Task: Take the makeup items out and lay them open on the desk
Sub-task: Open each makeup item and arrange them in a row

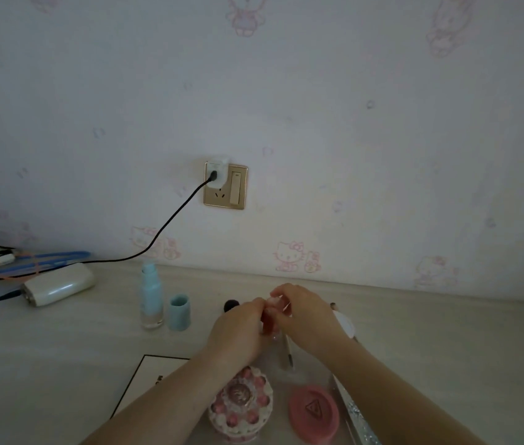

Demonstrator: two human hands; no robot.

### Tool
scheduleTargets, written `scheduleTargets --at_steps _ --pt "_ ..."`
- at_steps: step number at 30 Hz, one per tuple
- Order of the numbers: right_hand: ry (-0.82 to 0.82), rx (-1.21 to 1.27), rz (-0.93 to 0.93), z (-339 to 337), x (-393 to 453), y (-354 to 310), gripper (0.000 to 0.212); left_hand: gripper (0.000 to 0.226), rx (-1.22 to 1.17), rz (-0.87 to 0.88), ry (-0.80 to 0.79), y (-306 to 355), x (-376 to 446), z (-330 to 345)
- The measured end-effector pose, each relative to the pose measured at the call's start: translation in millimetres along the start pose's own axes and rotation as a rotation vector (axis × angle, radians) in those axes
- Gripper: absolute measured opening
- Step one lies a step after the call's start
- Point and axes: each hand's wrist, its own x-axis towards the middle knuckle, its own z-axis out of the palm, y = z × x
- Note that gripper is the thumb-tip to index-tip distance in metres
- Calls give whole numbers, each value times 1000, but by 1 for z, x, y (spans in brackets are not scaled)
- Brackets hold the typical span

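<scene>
- Bottle (151, 293) in blue stood open on the desk (61, 348), its cap (179, 312) just beside it.
- We pinched a small pink tube (268, 322) with our left hand (238, 329).
- Our right hand (305, 313) gripped the tube's top.
- Pink compact (313, 412) lay near us.

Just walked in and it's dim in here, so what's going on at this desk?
A person is working with both hands over the desk. The left hand and right hand together grip a small reddish bottle, apparently opening it. A blue bottle already stands uncapped beside its cap. A pink compact and a decorated round case lie nearer the person, both closed.
</scene>
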Motion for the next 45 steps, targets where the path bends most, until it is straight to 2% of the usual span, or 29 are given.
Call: scheduleTargets --at_steps 3,7,10,12,19,22,25,28,30,33,34,36,39,43,45 --pt "77 128 20 -8 -2 2 24 19 -95 38 122 -2 -2 -3" --pt "135 446 87 -31 -5 3 14 13 -222 178 337 2 -11 -20" --pt "99 523 43 -49 -10 -5 9 13 -238 249 392 9 -21 -36" --pt "62 537 -6 -59 -16 -12 14 14 -249 266 391 11 -29 -45" --pt "-107 447 -179 -82 -40 -26 35 34 -278 290 339 14 -56 -67" --pt "-251 384 -99 -87 -47 -34 43 25 -209 302 340 13 -66 -74" --pt "-318 242 46 -86 -51 -50 46 20 -134 311 341 14 -75 -81" --pt "-312 128 53 -82 -56 -63 57 28 -114 312 347 15 -84 -88" --pt "-285 88 2 -82 -59 -68 45 37 -122 304 355 12 -88 -92" --pt "-242 7 -141 -83 -61 -70 15 41 -118 301 357 9 -94 -95" --pt "-226 3 -177 -83 -62 -71 15 41 -117 300 356 8 -96 -95" --pt "-214 27 -199 -80 -62 -72 27 33 -110 296 357 8 -99 -96" --pt "-211 91 -80 -79 -63 -78 43 24 -104 312 376 8 -102 -99" --pt "-225 63 -38 -81 -61 -82 49 24 -92 326 396 6 -106 -101" --pt "-243 10 -68 -81 -62 -83 41 25 -90 321 398 3 -106 -100"
